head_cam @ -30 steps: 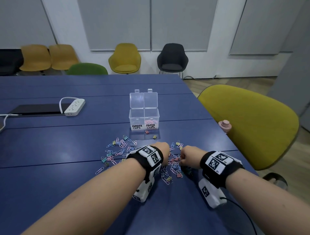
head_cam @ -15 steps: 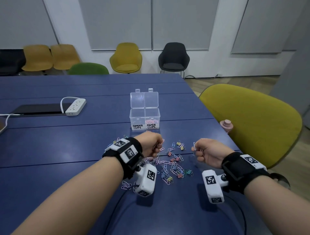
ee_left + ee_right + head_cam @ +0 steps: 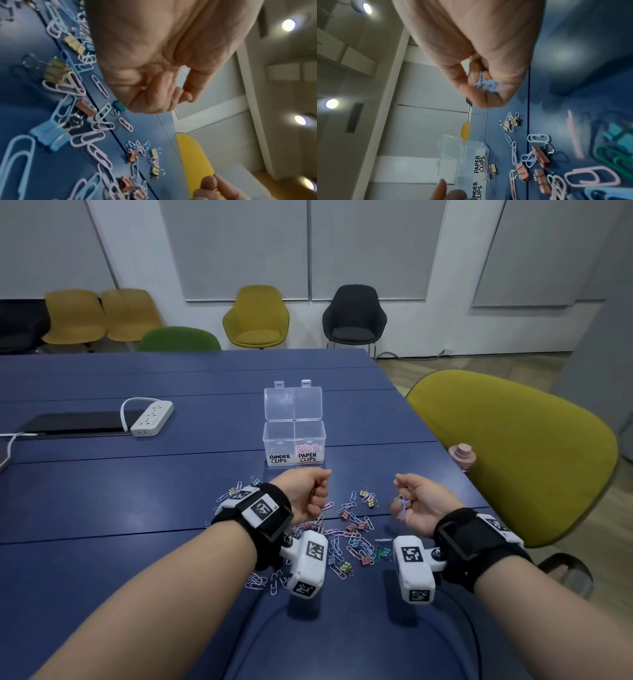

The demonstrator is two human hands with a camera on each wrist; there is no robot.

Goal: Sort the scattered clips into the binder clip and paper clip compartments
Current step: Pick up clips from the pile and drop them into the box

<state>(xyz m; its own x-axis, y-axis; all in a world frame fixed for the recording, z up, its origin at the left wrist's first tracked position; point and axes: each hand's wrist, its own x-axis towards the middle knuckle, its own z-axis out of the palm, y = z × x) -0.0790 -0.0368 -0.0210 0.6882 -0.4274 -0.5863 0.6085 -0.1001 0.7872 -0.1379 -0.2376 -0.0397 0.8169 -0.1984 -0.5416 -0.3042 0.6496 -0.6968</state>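
Head view shows your right hand [image 3: 419, 503] raised above the table [image 3: 102, 501], fingers curled around light blue paper clips [image 3: 489, 85]. Your left hand [image 3: 305, 491] is curled too; whether it holds anything I cannot tell. Scattered clips [image 3: 352, 534] lie between your wrists, just short of the clear box [image 3: 294, 436], whose paper clip compartment [image 3: 308, 445] holds some pink clips.

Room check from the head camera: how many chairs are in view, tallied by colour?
Yellow chairs: 4
Black chairs: 2
Green chair: 1
Total: 7
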